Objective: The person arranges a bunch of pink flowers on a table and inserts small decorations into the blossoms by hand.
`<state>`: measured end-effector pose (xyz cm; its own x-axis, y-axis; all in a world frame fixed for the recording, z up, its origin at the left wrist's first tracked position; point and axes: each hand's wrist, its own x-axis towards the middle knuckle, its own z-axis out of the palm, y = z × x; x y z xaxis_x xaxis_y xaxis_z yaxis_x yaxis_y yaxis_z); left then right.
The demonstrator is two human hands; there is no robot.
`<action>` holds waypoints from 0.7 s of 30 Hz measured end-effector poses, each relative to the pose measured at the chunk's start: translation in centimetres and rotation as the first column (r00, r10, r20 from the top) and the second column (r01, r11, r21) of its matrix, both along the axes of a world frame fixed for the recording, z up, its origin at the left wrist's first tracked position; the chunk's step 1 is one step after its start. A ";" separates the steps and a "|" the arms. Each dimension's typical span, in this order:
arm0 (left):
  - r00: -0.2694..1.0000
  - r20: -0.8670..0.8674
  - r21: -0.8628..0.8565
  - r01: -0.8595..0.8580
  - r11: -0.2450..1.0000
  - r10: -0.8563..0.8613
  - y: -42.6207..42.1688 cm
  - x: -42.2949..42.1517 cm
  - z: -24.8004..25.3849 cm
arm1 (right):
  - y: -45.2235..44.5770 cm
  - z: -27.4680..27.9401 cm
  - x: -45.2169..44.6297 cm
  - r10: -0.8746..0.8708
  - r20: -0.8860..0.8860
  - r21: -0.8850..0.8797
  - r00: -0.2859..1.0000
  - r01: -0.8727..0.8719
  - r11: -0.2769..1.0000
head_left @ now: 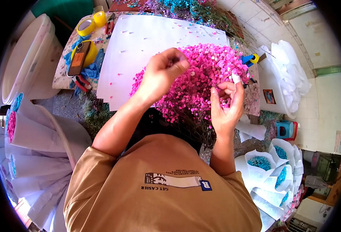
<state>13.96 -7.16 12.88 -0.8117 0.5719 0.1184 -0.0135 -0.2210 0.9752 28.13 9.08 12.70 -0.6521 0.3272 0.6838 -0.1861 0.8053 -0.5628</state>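
A large bunch of pink baby's breath [193,77] lies on a sheet of white paper [135,38], its thin stems pointing toward my body. Above the bunch's left part, my left hand [164,71] is closed with thumb and fingers bent together; what it pinches, if anything, is hidden. Over the right edge of the blossoms is my right hand [228,100], its index finger wrapped in a white covering at the tip. The other fingertips curl in close to the thumb, and I cannot make out what is between them.
Yellow tape rolls [86,27], pliers [81,83] and a phone [79,58] occupy the table's left side. A blue tape dispenser [249,60] sits at right. Blue and purple flowers [190,11] lie at the back. Wrapped bouquets [259,162] stand on both sides.
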 end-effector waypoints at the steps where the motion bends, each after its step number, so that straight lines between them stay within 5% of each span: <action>1: 0.942 0.294 0.274 0.081 0.958 -0.164 -0.7 -0.3 0.3 | -0.1 0.0 -0.1 0.000 -0.004 -0.008 1.000 0.000 1.000; 3: 0.853 0.420 0.523 0.052 0.851 -0.310 -1.2 -0.8 -0.1 | -0.1 -0.1 0.0 0.002 -0.008 -0.017 1.000 -0.002 1.000; 7: 0.850 0.420 0.472 0.094 0.877 -0.317 -1.6 -0.6 -0.2 | -0.1 -0.4 -0.1 0.031 0.002 -0.061 1.000 -0.031 0.998; 11: 0.921 0.287 0.163 0.223 0.961 -0.262 -1.1 0.0 1.0 | -0.2 -0.3 0.0 0.032 0.015 -0.046 0.999 -0.031 0.998; 13: 0.958 -0.240 -0.291 0.082 0.953 -0.156 -0.4 0.3 1.1 | 0.0 -0.5 0.0 0.038 0.002 -0.009 0.999 -0.038 0.999; 14: 0.956 -0.250 -0.366 0.053 0.929 -0.153 -0.3 0.3 1.5 | 0.0 -0.6 0.0 0.044 -0.010 0.027 0.999 -0.044 0.999; 21: 0.975 -0.221 -0.043 -0.010 0.999 0.000 0.4 0.2 -1.0 | -2.0 -0.7 -0.8 0.073 0.065 0.088 0.995 -0.079 0.993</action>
<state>14.16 -6.81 11.89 -0.7710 0.5766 0.2703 0.2042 -0.1782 0.9626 27.32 7.11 12.03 -0.7144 0.2135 0.6664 -0.2160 0.8385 -0.5003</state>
